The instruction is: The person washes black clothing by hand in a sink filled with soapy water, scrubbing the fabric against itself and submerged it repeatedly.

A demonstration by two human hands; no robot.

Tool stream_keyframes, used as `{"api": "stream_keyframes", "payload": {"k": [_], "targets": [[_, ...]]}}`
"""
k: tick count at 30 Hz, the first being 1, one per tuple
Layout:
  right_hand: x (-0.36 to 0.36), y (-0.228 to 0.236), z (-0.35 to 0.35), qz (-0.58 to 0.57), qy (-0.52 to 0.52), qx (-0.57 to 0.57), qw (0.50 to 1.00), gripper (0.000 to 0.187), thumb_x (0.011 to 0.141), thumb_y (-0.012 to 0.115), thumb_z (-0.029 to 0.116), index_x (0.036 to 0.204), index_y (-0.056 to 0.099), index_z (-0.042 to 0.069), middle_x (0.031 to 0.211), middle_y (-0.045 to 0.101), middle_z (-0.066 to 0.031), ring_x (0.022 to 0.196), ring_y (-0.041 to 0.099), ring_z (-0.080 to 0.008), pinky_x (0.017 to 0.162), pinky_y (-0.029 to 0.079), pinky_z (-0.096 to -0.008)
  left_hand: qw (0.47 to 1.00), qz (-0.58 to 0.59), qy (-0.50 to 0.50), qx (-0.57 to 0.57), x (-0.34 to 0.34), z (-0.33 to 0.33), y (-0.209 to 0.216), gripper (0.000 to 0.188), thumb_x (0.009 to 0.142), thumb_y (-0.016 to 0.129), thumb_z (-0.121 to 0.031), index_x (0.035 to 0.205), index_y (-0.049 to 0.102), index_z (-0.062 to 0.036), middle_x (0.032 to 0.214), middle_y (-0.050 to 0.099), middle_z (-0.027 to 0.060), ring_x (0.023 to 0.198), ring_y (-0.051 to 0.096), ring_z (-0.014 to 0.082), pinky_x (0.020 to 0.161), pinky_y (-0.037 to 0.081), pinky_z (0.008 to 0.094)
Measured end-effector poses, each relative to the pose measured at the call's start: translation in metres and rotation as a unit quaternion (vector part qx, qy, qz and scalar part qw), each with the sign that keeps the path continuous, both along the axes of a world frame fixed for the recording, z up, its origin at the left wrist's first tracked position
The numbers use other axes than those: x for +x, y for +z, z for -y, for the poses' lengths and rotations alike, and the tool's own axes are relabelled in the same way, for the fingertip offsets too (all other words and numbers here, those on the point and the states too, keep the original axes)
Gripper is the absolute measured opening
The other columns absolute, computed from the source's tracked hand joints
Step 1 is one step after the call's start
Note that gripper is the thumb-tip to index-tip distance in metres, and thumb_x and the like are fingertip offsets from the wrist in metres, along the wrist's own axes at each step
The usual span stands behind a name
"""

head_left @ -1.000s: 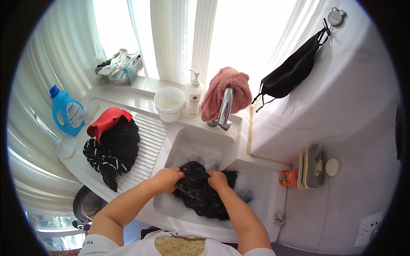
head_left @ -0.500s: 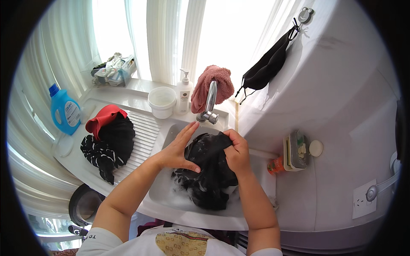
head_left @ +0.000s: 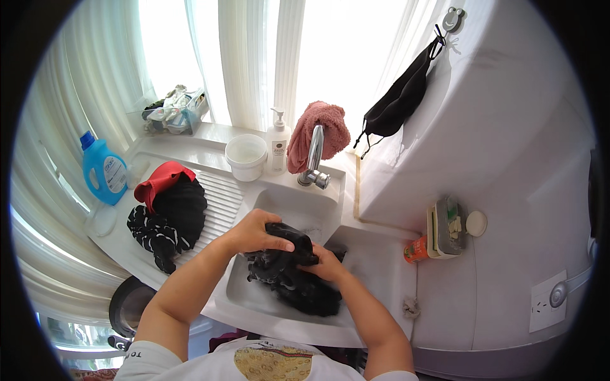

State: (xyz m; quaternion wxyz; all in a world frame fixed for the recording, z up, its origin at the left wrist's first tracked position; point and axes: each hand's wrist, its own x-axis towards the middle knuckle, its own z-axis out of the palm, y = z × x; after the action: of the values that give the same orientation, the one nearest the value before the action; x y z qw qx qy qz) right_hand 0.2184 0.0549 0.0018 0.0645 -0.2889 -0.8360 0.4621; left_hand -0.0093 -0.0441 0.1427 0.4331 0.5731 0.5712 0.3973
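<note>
Head view: at lower centre of the frame, left hand [head_left: 256, 232] closed over a wet black garment [head_left: 289, 274] in the white sink [head_left: 279, 209]; right hand [head_left: 325, 263] gripping it from the right. Left of the sink, piled dark and red clothes [head_left: 166, 209] on the ribbed counter [head_left: 222, 197].

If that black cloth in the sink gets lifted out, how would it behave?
The black cloth would probably hang limp, since it bunches in folds under both hands. It lies wet in the sink, so it is likely heavy for its size and dripping, perhaps slippery.
</note>
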Motion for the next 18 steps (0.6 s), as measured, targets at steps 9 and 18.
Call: {"api": "stream_keyframes", "payload": {"k": [9, 18], "targets": [[0.014, 0.078, -0.029, -0.024, -0.189, 0.094, 0.977, 0.034, 0.063, 0.085, 0.021, 0.068, 0.057, 0.002, 0.065, 0.059, -0.0039, 0.061, 0.051, -0.0076, 0.058, 0.044, -0.0267, 0.966, -0.031, 0.195, -0.167, -0.052, -0.014, -0.017, 0.058, 0.070, 0.076, -0.049, 0.077, 0.061, 0.0068, 0.061, 0.057, 0.0114, 0.058, 0.055, 0.0200, 0.058, 0.046, 0.0338], [-0.088, -0.077, -0.017, 0.082, -0.222, 0.242, 0.941, 0.031, 0.085, 0.062, 0.031, 0.089, 0.049, 0.003, 0.089, 0.057, -0.0193, 0.085, 0.056, -0.0408, 0.070, 0.046, -0.0515, 0.886, -0.373, 0.158, -0.226, 0.018, -0.065, -0.189, 0.080, 0.078, 0.065, -0.049, 0.142, 0.030, -0.0153, 0.138, 0.035, 0.0225, 0.120, 0.045, 0.0388, 0.097, 0.039, 0.0478]]}}
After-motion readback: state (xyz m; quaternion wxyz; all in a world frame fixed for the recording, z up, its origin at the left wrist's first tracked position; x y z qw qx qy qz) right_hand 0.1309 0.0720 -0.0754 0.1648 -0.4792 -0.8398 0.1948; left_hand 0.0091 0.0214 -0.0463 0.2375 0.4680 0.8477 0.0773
